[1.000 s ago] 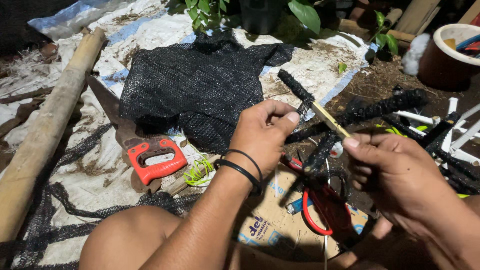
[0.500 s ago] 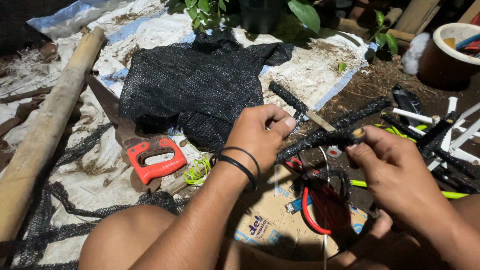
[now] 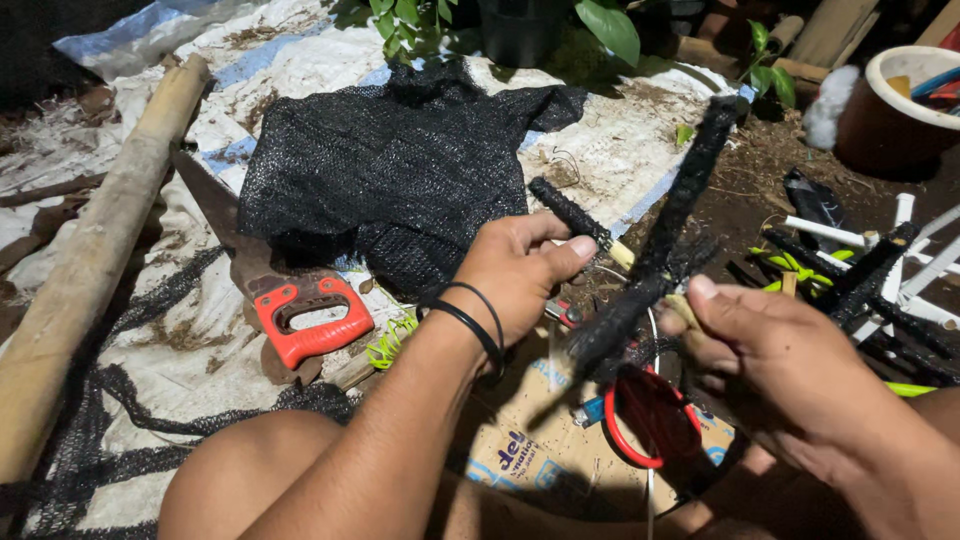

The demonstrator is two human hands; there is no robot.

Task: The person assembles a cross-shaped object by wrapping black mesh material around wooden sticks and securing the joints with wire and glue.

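Observation:
My left hand (image 3: 520, 275), with black bands on its wrist, grips a short stick wrapped in black netting (image 3: 570, 215) that points up and left. My right hand (image 3: 790, 360) pinches a longer net-wrapped stick (image 3: 690, 190) near its lower part. This stick rises steeply toward the upper right and crosses the short one between my hands. Its frayed lower end (image 3: 610, 335) hangs over a red-handled cutting tool (image 3: 650, 420) lying on cardboard (image 3: 520, 450).
A sheet of black netting (image 3: 400, 170) lies spread on white sacking. A red-handled saw (image 3: 310, 320) rests left of my arm, with a bamboo pole (image 3: 90, 270) further left. Several wrapped and white sticks (image 3: 880, 270) are piled at right, near a brown pot (image 3: 900, 110).
The long wrapped stick has swung from nearly level to steeply upright. My right hand has shifted a little lower along it. My left hand keeps its hold on the short stick.

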